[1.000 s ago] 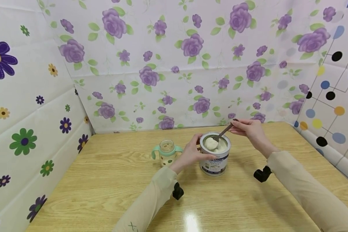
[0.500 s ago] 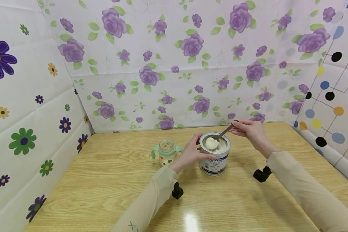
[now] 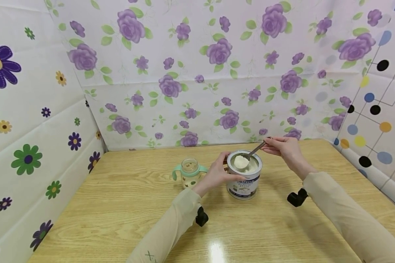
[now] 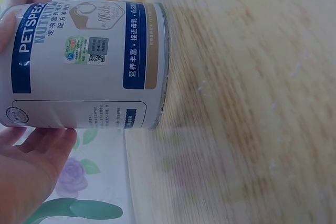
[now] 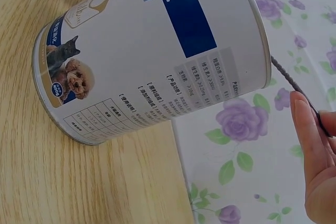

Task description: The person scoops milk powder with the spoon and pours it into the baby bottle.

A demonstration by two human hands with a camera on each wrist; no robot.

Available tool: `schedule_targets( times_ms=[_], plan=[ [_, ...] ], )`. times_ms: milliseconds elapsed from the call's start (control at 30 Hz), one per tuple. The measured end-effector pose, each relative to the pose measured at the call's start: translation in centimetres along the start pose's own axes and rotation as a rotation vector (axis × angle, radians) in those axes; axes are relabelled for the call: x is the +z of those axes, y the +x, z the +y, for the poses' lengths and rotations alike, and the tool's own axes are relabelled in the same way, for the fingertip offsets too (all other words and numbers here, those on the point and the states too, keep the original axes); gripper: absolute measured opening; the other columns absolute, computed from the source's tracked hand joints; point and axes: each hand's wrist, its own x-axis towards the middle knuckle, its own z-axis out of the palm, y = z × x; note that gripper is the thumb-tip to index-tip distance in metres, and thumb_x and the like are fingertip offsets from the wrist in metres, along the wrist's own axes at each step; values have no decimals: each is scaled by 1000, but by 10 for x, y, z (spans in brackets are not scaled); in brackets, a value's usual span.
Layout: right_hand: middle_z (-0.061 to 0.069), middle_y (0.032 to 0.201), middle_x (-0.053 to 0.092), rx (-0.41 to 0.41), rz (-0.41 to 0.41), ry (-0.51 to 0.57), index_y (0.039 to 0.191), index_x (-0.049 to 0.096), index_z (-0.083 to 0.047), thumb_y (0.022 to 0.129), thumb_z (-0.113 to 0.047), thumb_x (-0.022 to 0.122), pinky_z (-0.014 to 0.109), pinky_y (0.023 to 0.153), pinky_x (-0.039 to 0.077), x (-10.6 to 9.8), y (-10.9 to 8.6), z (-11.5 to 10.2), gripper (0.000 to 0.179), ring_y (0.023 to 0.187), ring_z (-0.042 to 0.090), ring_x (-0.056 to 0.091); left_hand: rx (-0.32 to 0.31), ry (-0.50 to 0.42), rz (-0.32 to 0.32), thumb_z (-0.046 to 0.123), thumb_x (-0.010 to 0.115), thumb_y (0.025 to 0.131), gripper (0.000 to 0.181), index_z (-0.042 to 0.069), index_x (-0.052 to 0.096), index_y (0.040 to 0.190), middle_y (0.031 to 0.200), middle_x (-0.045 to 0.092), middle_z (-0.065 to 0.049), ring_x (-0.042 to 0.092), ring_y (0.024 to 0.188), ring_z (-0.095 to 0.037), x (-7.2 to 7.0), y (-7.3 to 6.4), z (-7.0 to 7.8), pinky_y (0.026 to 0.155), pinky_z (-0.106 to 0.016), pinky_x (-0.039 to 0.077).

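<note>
A white and blue tin of pale milk powder (image 3: 243, 189) stands upright on the table with its top uncovered. My left hand (image 3: 217, 172) grips it around the side near the rim, thumb toward me. My right hand (image 3: 284, 148) pinches the end of a dark spoon (image 3: 257, 148), which slants down into the tin's mouth. Pale powder (image 3: 240, 162) heaps the spoon's bowl, just inside the rim. In the left wrist view, the left fingers (image 4: 50, 145) lie against the tin. The right wrist view has the spoon's handle (image 5: 286, 74) between the right thumb and fingers, its bowl hidden behind the tin.
A clear baby bottle with mint-green handles (image 3: 190, 174) stands uncapped, left of the tin and close behind the left wrist. The wooden table (image 3: 125, 204) meets a flowered cloth wall (image 3: 197, 106) behind, with patterned cloth sides at left and right.
The spoon has turned slightly in my right fingers, its bowl and powder showing rounder and flatter over the tin. The left hand and the tin stay in place.
</note>
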Motion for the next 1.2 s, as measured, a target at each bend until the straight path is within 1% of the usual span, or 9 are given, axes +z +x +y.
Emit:
schedule_targets(
  times_ms=[267,367,500,600,667,767,933,1033,1200],
  plan=[
    [18,81,65,-2,37,-27,87,69,-2,87,-2,59,33,74,47,1,-1,-1,10,75,25,65,-5,-13,-19,24,82,66,79,17,37,131,116,45,7,45,107,-13,0,0,0,85,-29,41],
    [17,81,65,-15,36,-30,93,68,3,86,-2,60,33,74,47,2,-2,-1,12,75,25,65,-5,-11,-26,24,82,67,78,17,37,131,117,44,7,45,107,-13,0,0,1,85,-30,41],
    [17,80,66,-31,30,-28,101,63,11,86,-2,61,33,74,47,3,-1,-1,20,74,25,65,-19,-7,-32,24,82,66,80,17,36,130,117,43,8,45,105,-11,-1,0,3,84,-28,41],
    [16,80,66,-39,33,-28,96,66,7,85,-2,62,33,73,47,4,-1,0,15,73,24,65,-33,15,-40,25,83,65,84,16,34,132,118,43,8,45,105,-11,-3,-1,6,84,-29,41],
    [15,79,66,-42,34,-29,91,68,3,85,-2,62,33,73,48,4,-1,-1,10,73,23,65,-49,42,-41,28,83,64,89,14,31,135,121,42,6,44,107,-12,-4,-2,9,85,-32,40],
    [15,79,66,-46,36,-24,89,69,1,85,-2,62,32,73,48,4,-1,-1,9,73,23,65,-67,81,-31,33,83,64,96,12,27,139,128,39,1,41,112,-14,-6,-3,13,88,-37,38],
    [16,79,66,-49,40,9,95,66,7,85,-2,62,32,72,48,3,0,-2,14,72,24,65,-78,106,-7,34,83,64,101,8,22,141,136,33,-10,36,120,-22,-11,-2,23,91,-41,36],
    [16,78,65,-50,42,52,92,67,7,85,0,61,33,72,48,3,0,-3,11,72,25,65,-90,112,8,32,83,64,101,8,22,141,136,33,-11,34,122,-25,-17,-2,30,93,-40,35],
    [17,78,65,-61,54,101,86,70,2,86,2,59,33,72,48,5,1,-6,10,73,26,65,-70,120,31,30,83,65,99,9,22,141,136,34,-11,33,123,-24,-31,-1,41,93,-38,34]
  ],
)
